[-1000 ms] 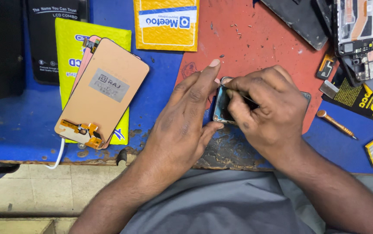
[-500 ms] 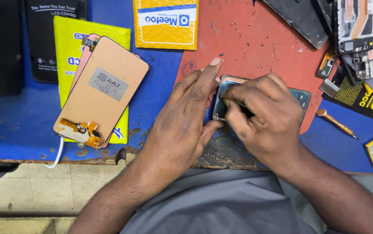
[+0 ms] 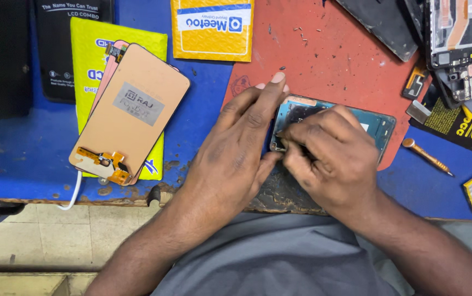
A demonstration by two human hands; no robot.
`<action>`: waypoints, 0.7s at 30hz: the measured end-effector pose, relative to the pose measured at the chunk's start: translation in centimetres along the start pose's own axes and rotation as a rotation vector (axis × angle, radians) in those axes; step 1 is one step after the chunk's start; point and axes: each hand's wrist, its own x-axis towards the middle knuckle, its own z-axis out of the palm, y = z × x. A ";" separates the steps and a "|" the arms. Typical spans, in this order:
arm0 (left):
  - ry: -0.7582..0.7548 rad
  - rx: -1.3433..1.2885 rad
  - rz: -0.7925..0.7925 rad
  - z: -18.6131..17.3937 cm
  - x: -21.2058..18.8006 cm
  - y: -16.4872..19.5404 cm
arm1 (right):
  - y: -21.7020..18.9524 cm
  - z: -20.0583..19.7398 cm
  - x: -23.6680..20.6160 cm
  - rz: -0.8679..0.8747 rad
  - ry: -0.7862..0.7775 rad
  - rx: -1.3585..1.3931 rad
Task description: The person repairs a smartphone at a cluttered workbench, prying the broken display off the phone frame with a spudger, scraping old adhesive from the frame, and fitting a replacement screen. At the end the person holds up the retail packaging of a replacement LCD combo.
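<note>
An opened teal phone frame (image 3: 377, 125) lies flat on a worn red mat (image 3: 329, 60). My left hand (image 3: 238, 145) grips the frame's left end, index finger stretched along its far edge and thumb at the near edge. My right hand (image 3: 332, 156) rests on top of the frame's middle, fingers curled and pressing at its left part. Whether a small tool sits under those fingers is hidden.
Two copper-backed display panels (image 3: 134, 112) lie stacked on a yellow packet (image 3: 90, 41) at the left. An orange-yellow packet (image 3: 212, 27) sits at the back. Dismantled phone parts (image 3: 455, 44) crowd the far right, with a small screwdriver (image 3: 425, 155) and a white cable (image 3: 74, 192).
The phone frame, earlier tilted up on edge between my hands, now lies flat on the mat. My right hand has moved down over it.
</note>
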 end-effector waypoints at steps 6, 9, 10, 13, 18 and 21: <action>-0.003 0.018 0.002 0.2 0.1 0.1 | 0.0 0.3 -0.2 0.071 0.072 -0.043; -0.001 0.027 0.011 0.2 0.0 0.2 | -0.2 0.1 -0.3 0.032 0.057 -0.049; -0.001 0.032 0.016 0.1 -0.1 0.2 | -0.4 0.0 -0.5 0.019 0.037 -0.034; -0.010 0.042 0.018 0.1 -0.2 0.3 | -0.7 -0.2 -0.8 -0.009 -0.007 0.012; -0.003 0.047 0.021 0.3 -0.3 0.3 | -0.6 0.0 -1.2 0.038 0.045 -0.007; 0.000 0.048 0.023 0.4 -0.3 0.4 | -0.7 0.0 -1.3 0.004 0.033 -0.006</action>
